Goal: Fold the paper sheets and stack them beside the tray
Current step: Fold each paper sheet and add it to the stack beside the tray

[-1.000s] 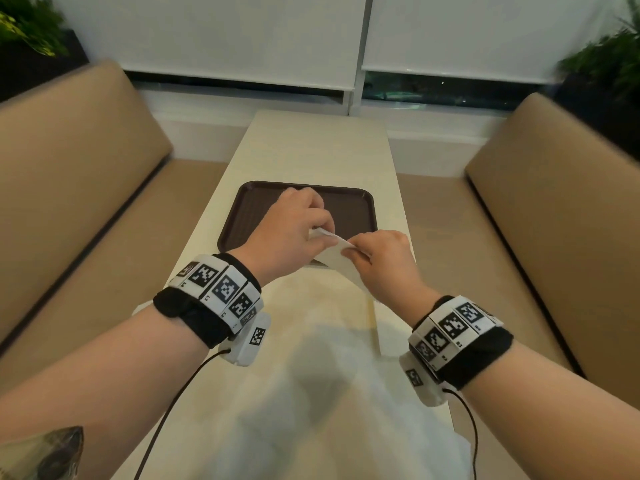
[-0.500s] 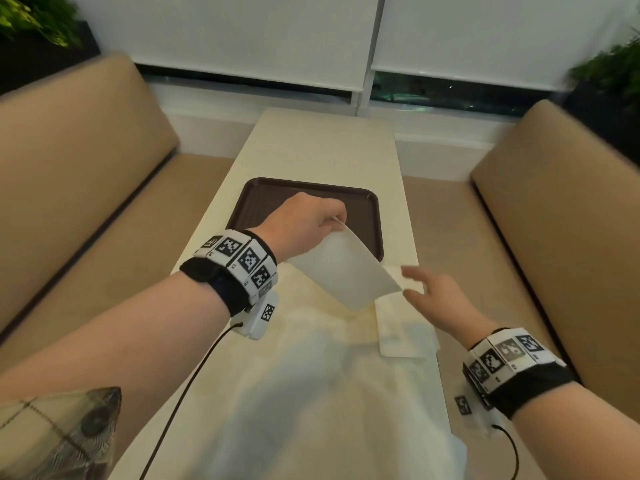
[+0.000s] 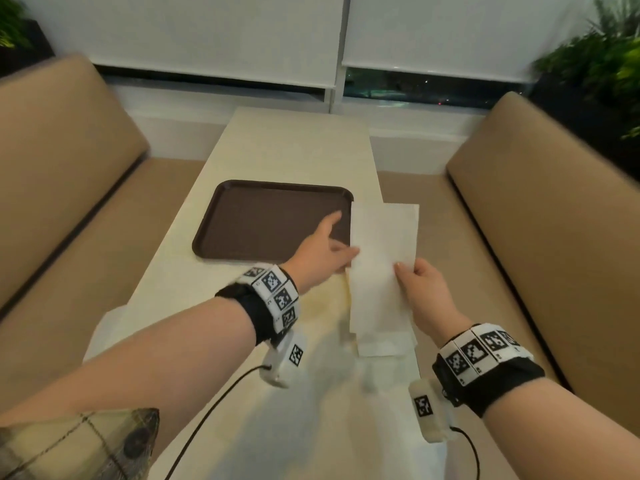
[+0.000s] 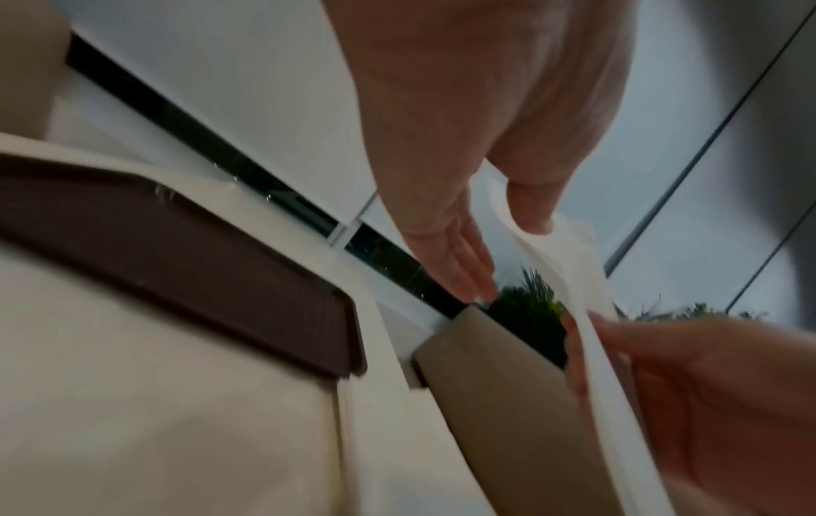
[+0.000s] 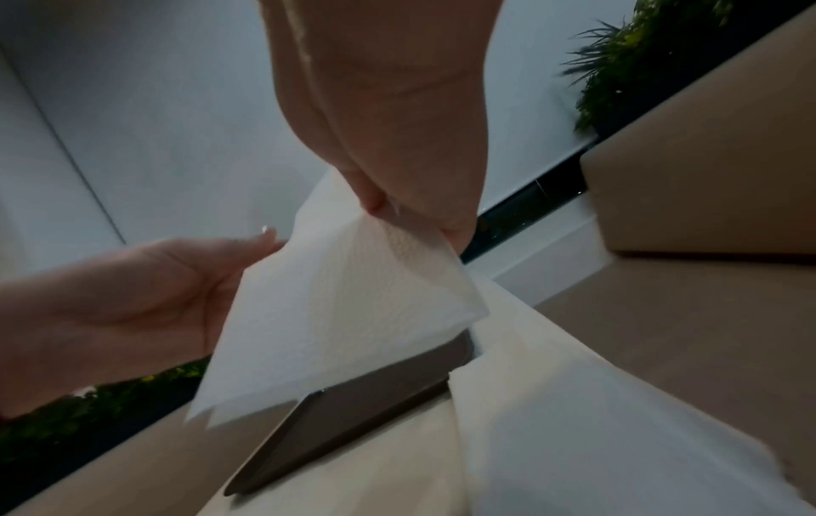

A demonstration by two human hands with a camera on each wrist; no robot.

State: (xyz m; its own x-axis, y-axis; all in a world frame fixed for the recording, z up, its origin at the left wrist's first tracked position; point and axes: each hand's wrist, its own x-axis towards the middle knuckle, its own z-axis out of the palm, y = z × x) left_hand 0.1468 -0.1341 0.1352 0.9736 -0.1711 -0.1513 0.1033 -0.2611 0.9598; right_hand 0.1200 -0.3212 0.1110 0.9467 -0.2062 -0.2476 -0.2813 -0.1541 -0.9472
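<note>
- A folded white paper sheet (image 3: 375,271), embossed like a paper towel, is held in the air just right of the tray, over the right edge of the table; the right-wrist view shows it lifted clear of the surface, its lower corner hanging free
- The right hand (image 3: 424,291) pinches the sheet's right edge between thumb and fingertips, the other fingers curled in behind
- The left hand (image 3: 320,252) is at the sheet's left edge with fingers straight and close together; the left-wrist view shows its thumb (image 4: 532,206) against the paper while the fingers (image 4: 459,258) stand a little apart from it, so the hold is light at most
- Under the held sheet lies a stack of folded sheets (image 3: 401,216) on the table, just beside the tray's right rim; its far part shows past the held sheet and its near edge (image 3: 382,348) shows below it
- The dark brown tray (image 3: 263,220) sits flat in the middle of the table, with nothing in it that can be seen
- Nearer the person, pale unfolded paper sheets (image 3: 311,420) cover the near end of the cream table (image 3: 298,143); their outlines are blurred
- Tan upholstered benches (image 3: 65,161) flank the table on both sides
- Both wrists wear black bands with black-and-white square markers (image 3: 275,289), each with a small white camera unit and a cable
- White roller blinds (image 3: 214,32) hang over the window beyond, and green plants (image 3: 602,64) stand at the far corners
</note>
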